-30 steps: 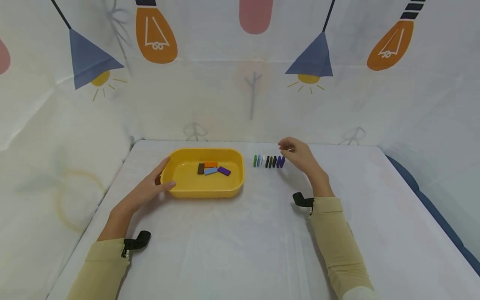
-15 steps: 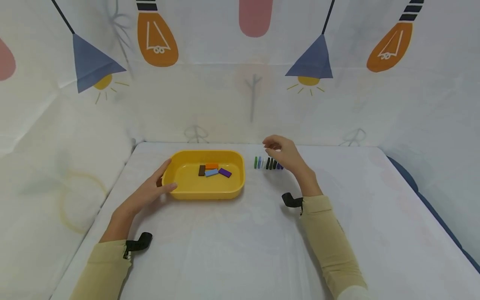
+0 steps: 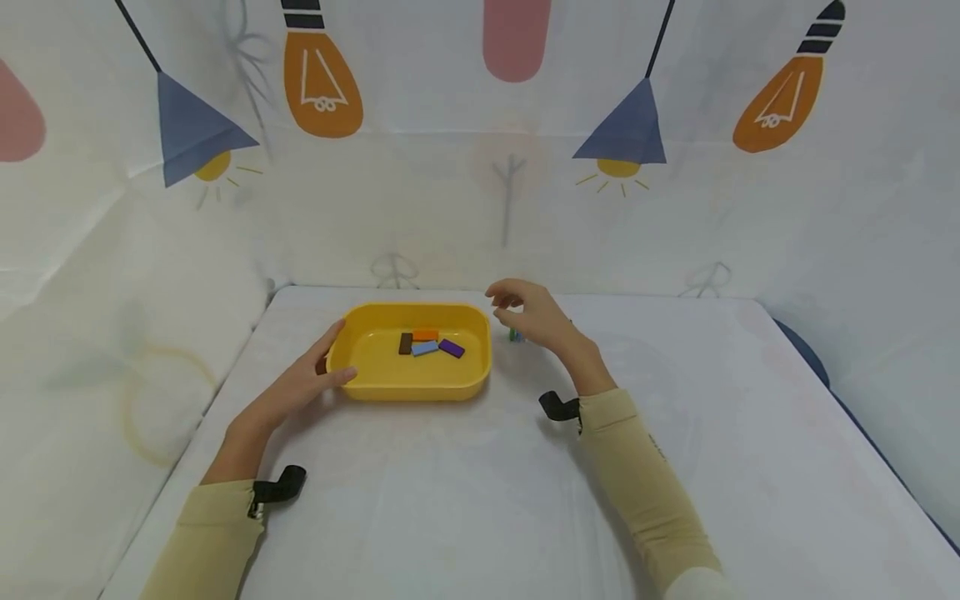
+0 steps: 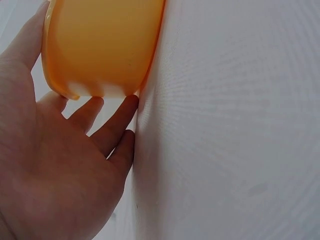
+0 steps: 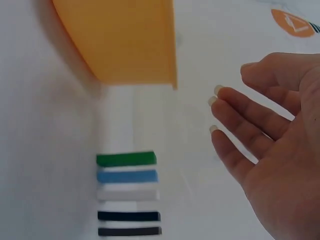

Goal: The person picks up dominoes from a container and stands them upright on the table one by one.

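Observation:
My left hand [image 3: 296, 387] holds the left end of a yellow tray [image 3: 412, 392], thumb at the near rim and fingers against the end wall. Inside the tray lie an orange domino [image 3: 425, 335], a brown domino [image 3: 405, 343], a light blue domino [image 3: 424, 348] and a purple domino [image 3: 452, 348]. My right hand [image 3: 536, 317] hovers by the tray's right end, fingers loosely bent and nothing between them. Below it in the right wrist view stands a row: a green domino [image 5: 126, 159], a blue domino [image 5: 127, 176], a white domino [image 5: 128, 195] and dark ones [image 5: 129, 216].
The white-covered table [image 3: 450, 483] meets a white cloth backdrop [image 3: 420, 208] printed with lamps and bulbs. Something dark blue [image 3: 802, 350] shows beyond the table's right edge. In the head view my right hand hides most of the domino row.
My right hand has moved left along the row, from its purple end to beside the tray, crossing over the standing dominoes. My left hand and the tray have stayed in place.

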Motion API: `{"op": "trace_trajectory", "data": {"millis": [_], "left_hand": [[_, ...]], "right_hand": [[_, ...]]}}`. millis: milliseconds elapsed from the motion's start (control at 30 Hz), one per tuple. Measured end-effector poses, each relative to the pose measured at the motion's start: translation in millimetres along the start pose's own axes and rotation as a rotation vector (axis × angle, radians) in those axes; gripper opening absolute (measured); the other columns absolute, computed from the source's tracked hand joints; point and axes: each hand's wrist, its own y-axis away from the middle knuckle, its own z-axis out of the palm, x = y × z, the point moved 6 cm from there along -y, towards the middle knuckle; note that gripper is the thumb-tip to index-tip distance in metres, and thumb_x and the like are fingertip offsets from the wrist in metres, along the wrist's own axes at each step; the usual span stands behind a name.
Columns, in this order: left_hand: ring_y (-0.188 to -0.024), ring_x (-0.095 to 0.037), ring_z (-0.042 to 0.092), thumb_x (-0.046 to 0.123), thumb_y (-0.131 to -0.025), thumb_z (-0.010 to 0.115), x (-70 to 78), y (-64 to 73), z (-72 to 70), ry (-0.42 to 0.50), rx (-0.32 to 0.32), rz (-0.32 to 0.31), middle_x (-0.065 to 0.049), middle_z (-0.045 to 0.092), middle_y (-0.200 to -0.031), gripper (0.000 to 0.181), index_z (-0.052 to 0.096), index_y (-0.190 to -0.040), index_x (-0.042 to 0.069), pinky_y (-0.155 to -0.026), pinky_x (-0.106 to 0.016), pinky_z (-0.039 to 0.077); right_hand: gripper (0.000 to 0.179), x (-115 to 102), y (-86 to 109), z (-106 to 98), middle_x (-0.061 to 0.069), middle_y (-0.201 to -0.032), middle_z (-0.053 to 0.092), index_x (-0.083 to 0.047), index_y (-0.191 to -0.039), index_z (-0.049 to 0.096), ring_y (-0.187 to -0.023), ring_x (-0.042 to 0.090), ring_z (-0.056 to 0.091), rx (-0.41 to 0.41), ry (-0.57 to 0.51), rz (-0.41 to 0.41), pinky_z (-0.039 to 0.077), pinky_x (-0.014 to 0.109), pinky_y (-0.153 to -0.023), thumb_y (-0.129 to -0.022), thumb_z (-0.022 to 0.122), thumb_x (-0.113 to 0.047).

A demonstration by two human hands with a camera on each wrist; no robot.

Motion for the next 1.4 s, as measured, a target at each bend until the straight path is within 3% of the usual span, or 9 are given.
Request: {"op": "trace_trajectory", "data": {"millis": [133,267,433,733,900,1033,1267,1400], "left_hand": [[-0.154,-0.040,0.008,0.039,-0.096,0.063,0.1,0.2,-0.4,0.004,0.000,0.003,-0.006,0.000,-0.170,0.092,-0.004,-0.158,0.040,-0.117,-0.070,0.013],[-0.154,-0.040,0.009,0.040,-0.095,0.063,-0.3,-0.2,-0.4,0.007,0.002,0.004,-0.006,0.001,-0.170,0.092,-0.004,-0.158,0.040,-0.117,-0.070,0.014],[-0.154,-0.039,0.010,0.039,-0.096,0.063,-1.7,-1.1,0.5,0.021,-0.006,0.005,-0.006,0.001,-0.170,0.091,-0.003,-0.158,0.040,-0.117,-0.070,0.014],[-0.155,-0.038,0.006,0.040,-0.095,0.063,0.4,-0.3,-0.2,0.024,0.001,0.010,-0.004,0.000,-0.170,0.090,-0.002,-0.158,0.041,-0.118,-0.070,0.011],[-0.155,-0.038,0.005,0.041,-0.096,0.062,-0.1,1.9,0.7,0.032,-0.002,0.003,-0.004,-0.001,-0.170,0.089,-0.002,-0.158,0.043,-0.118,-0.070,0.012],[-0.155,-0.038,0.005,0.042,-0.096,0.062,-2.1,2.7,0.2,0.029,0.004,0.001,-0.004,-0.001,-0.170,0.089,-0.002,-0.158,0.043,-0.117,-0.070,0.012],[-0.155,-0.038,0.006,0.044,-0.095,0.063,-4.0,1.6,0.8,0.028,0.003,-0.004,-0.003,0.000,-0.170,0.090,-0.001,-0.157,0.044,-0.118,-0.070,0.013],[-0.155,-0.037,0.006,0.044,-0.094,0.063,-4.6,0.7,0.2,0.025,0.007,0.002,-0.002,0.000,-0.170,0.090,-0.001,-0.158,0.043,-0.118,-0.070,0.012]], "right_hand": [[0.029,-9,-3.5,14,0.009,-0.116,0.068,-0.007,-0.123,0.065,-0.107,0.023,0.061,-0.012,0.031,-0.020,0.049,0.047,-0.103,-0.094,0.062,-0.011],[0.027,-19,-7.7,28,0.009,-0.114,0.069,-0.006,-0.119,0.067,-0.104,0.022,0.061,-0.025,0.075,-0.096,0.051,0.043,-0.101,-0.093,0.063,-0.008],[0.028,-28,-11.4,41,0.011,-0.115,0.069,-0.005,-0.120,0.067,-0.103,0.021,0.061,-0.089,0.125,-0.153,0.053,0.042,-0.098,-0.092,0.063,-0.008],[0.034,-31,-22.1,68,0.004,-0.110,0.066,-0.011,-0.128,0.064,-0.096,0.017,0.056,-0.312,0.301,-0.075,0.052,0.033,-0.091,-0.095,0.061,-0.013],[0.035,-33,-25.7,82,0.001,-0.101,0.063,-0.011,-0.130,0.063,-0.089,0.018,0.056,-0.428,0.324,-0.035,0.051,0.030,-0.081,-0.095,0.060,-0.013],[0.034,-34,-29.0,92,0.002,-0.099,0.063,-0.011,-0.128,0.064,-0.089,0.018,0.056,-0.462,0.362,-0.031,0.049,0.029,-0.079,-0.094,0.061,-0.011],[0.029,-35,-31.0,106,0.003,-0.112,0.066,-0.014,-0.124,0.064,-0.094,0.018,0.054,-0.505,0.464,-0.009,0.049,0.031,-0.090,-0.095,0.059,-0.015],[0.026,-38,-33.6,109,0.003,-0.111,0.065,-0.014,-0.122,0.064,-0.093,0.017,0.052,-0.502,0.535,-0.015,0.048,0.031,-0.086,-0.096,0.058,-0.014]]}}
